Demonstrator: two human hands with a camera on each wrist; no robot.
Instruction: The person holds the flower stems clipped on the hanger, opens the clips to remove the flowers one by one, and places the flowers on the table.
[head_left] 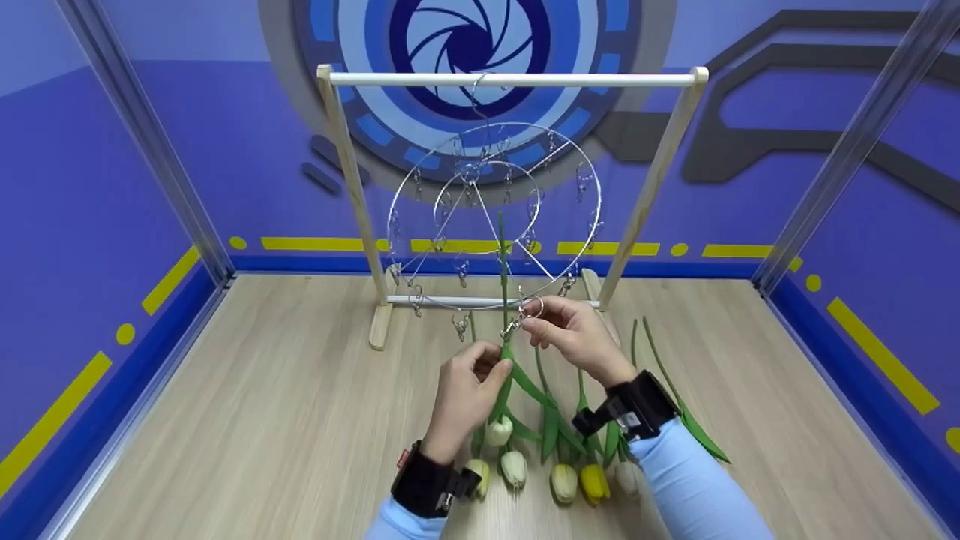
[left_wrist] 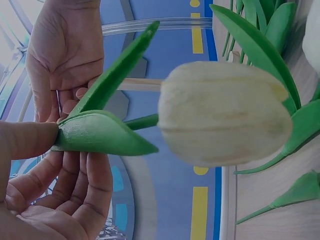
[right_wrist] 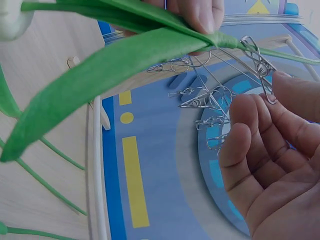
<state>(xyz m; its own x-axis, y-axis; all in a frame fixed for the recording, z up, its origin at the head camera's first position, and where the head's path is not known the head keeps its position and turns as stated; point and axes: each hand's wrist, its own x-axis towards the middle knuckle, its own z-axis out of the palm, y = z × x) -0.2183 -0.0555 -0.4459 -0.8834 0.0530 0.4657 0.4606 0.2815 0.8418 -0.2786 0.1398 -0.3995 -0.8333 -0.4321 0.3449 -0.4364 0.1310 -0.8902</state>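
In the head view, my left hand [head_left: 466, 394] pinches a white artificial tulip [head_left: 499, 431] by the green leaf base, its bloom down and its stem pointing up. The left wrist view shows the thumb pressing on the leaves just above the pale bloom [left_wrist: 225, 115]. My right hand [head_left: 574, 341] pinches the handle end of a metal wire clip [right_wrist: 261, 65] between thumb and finger. The clip's front end sits at the stem, just past the leaf base. This clip is at the near side of a round wire hanger [head_left: 599, 187] that carries several more clips.
The hanger hooks over the white top bar [head_left: 585, 79] of a wooden stand [head_left: 660, 172]. Several white and yellow tulips, such as a yellow tulip [head_left: 595, 484], lie on the wood-look table [head_left: 247, 420] below my hands. Blue printed walls [head_left: 187, 150] enclose the table's back and sides.
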